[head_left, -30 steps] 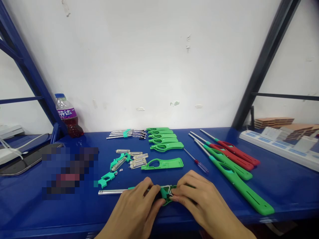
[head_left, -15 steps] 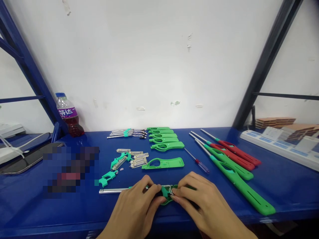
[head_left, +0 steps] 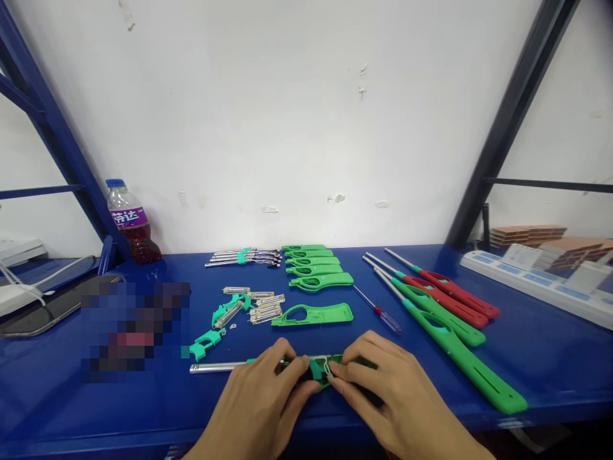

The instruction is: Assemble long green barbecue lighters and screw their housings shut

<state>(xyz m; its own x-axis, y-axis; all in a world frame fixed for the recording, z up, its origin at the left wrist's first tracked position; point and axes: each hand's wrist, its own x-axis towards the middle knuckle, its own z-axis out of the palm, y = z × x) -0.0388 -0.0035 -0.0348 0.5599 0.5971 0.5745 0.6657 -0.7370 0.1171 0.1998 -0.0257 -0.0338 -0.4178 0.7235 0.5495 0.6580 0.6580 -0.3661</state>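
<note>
A half-open green gas lighter lies at the front of the table, its silver tube pointing left. My left hand is closed around its middle, thumb and forefinger pressed at a teal trigger piece. At the handle end, my right hand pinches thin white wire just beside that trigger; its fingers cover most of the handle shell. Behind the hands rests an open green handle half. Loose teal triggers and clear fuel tanks are scattered to its left.
Several green handle shells and bundled metal tubes line the back. A screwdriver lies beside finished-looking green and red lighters on the right. A drink bottle, a phone and a power strip flank the workspace.
Both hands stay almost in place on the lighter, with only a slight shift of the fingers around the trigger and wire.
</note>
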